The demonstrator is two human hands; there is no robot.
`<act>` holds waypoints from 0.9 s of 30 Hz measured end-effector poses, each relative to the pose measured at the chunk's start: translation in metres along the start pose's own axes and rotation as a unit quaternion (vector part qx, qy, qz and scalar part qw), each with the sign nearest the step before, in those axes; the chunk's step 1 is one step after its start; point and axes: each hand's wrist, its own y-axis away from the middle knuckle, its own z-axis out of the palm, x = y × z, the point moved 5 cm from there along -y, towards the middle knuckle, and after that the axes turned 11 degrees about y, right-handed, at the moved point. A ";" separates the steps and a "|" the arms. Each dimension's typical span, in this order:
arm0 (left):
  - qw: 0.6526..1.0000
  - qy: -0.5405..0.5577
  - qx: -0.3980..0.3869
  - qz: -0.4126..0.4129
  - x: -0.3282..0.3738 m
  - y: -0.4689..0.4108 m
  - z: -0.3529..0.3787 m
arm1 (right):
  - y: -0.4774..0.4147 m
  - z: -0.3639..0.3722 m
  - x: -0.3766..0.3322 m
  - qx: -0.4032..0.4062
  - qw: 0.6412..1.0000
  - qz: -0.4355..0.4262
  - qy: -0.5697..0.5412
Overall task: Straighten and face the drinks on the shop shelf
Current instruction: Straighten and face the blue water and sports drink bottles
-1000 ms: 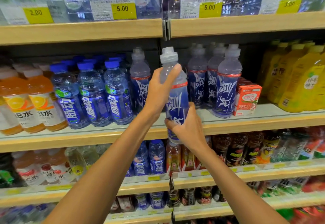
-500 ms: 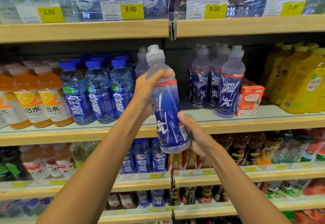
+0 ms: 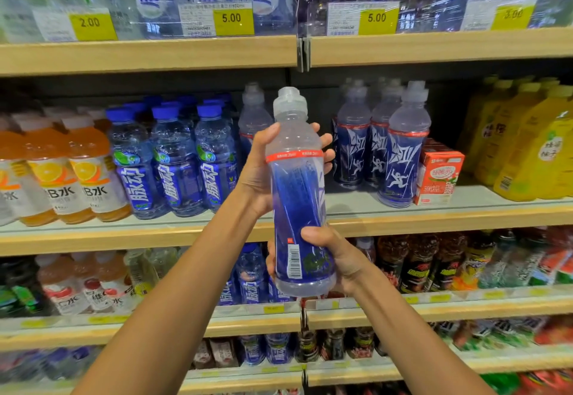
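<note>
I hold a clear sports-cap bottle with a dark blue label (image 3: 296,196) upright in front of the middle shelf (image 3: 403,218). Its barcode side faces me. My left hand (image 3: 259,168) wraps the bottle's upper part below the red band. My right hand (image 3: 336,258) grips its lower part near the base. More bottles of the same drink (image 3: 400,153) stand on the shelf to the right, and one (image 3: 252,115) stands behind my left hand. A bare gap on the shelf lies behind the held bottle.
Blue-capped water bottles (image 3: 176,159) and orange drinks (image 3: 83,171) fill the shelf's left. A red carton (image 3: 438,171) and yellow bottles (image 3: 527,143) stand at the right. Price tags (image 3: 232,19) line the shelf above. Lower shelves hold several mixed drinks (image 3: 434,264).
The bottle went from tilted to upright and was turned, so the barcode side now faces me. My right hand closed around its base. The view shifted slightly.
</note>
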 end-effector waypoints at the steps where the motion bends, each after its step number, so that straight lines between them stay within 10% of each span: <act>1: 0.997 -0.062 0.043 0.015 0.002 0.001 -0.004 | 0.002 -0.005 -0.001 0.041 0.999 -0.004 0.013; 9: 0.853 -0.390 0.271 0.217 0.028 0.014 -0.014 | 0.004 -0.030 -0.018 0.281 0.930 -0.055 0.231; 19: 0.783 -0.389 0.390 0.289 0.004 0.010 0.000 | 0.005 -0.008 -0.010 0.416 0.808 -0.063 0.413; 27: 0.956 -0.119 0.241 0.120 0.020 0.009 -0.002 | 0.010 -0.019 -0.014 0.118 0.991 0.004 0.062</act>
